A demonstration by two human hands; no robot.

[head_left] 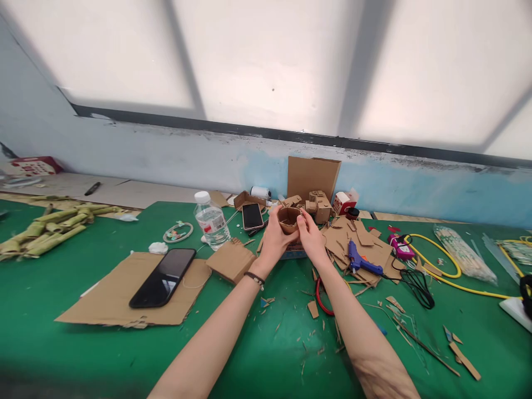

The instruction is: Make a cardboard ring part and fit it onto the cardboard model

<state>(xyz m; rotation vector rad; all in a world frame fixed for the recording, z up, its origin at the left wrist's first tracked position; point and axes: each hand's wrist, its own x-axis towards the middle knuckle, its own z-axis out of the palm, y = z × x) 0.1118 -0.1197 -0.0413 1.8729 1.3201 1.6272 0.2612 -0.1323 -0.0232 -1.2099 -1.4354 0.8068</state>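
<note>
Between both hands is a small round cardboard cup (290, 220), its open rim tilted toward me. My left hand (274, 238) wraps the cup's left side. My right hand (311, 238) grips its right edge, thumb and fingers pressed against the rim. Just behind the hands stands a small cardboard model (318, 206) built of stacked pieces. To the right of my right hand lies a pile of cardboard scraps (344, 238), with a blue glue gun (361, 259) on it. Left of my left wrist is a folded cardboard piece (231, 259).
A water bottle (211, 221) and a phone (251, 216) stand behind on the left. A larger phone (163, 277) lies on flat cardboard (112, 282). Yellow cable (453, 260), packed sticks (464, 254) and red-handled scissors (322, 299) lie rightward. Dried stalks (50, 230) lie far left.
</note>
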